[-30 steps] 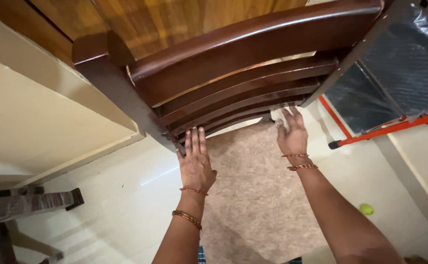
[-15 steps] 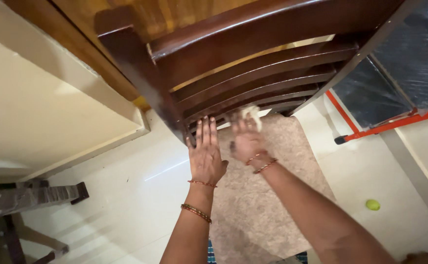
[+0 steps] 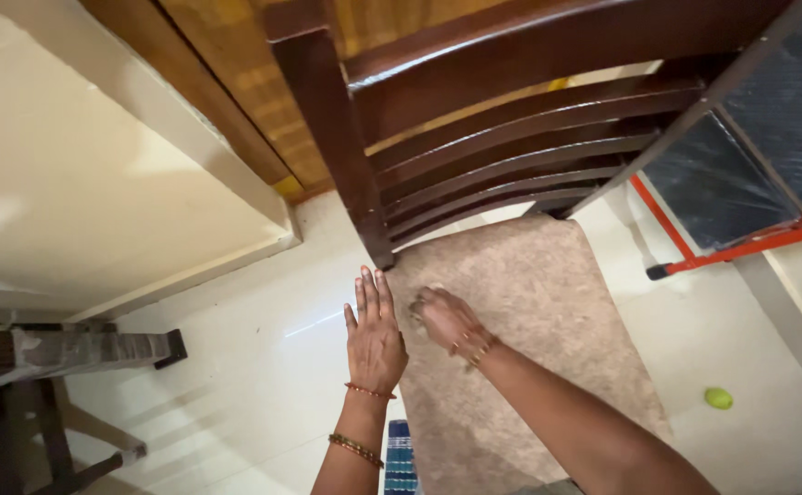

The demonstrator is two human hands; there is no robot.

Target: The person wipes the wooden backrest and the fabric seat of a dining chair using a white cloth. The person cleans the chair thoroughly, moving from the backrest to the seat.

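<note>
A dark wooden chair (image 3: 511,119) with a slatted back stands in front of me, and its beige cushioned seat (image 3: 547,312) faces up. My right hand (image 3: 447,321) rests on the seat's near-left part. Its fingers are curled down over a small pale cloth (image 3: 418,300), which is almost hidden under them. My left hand (image 3: 375,335) is flat with the fingers straight and together, at the seat's left edge just below the chair's left back post (image 3: 337,137). It holds nothing. Both wrists wear thin bangles.
The floor (image 3: 236,367) is white tile. A small green ball (image 3: 718,398) lies at the right. An orange-framed stand with a dark panel (image 3: 749,183) leans beside the chair. A dark wooden stool (image 3: 43,367) stands at lower left, and a pale ledge (image 3: 98,183) above it.
My right hand has slid across the seat from its far right corner to its near left. My left hand stayed by the left edge. The view shifted, so the chair appears further right.
</note>
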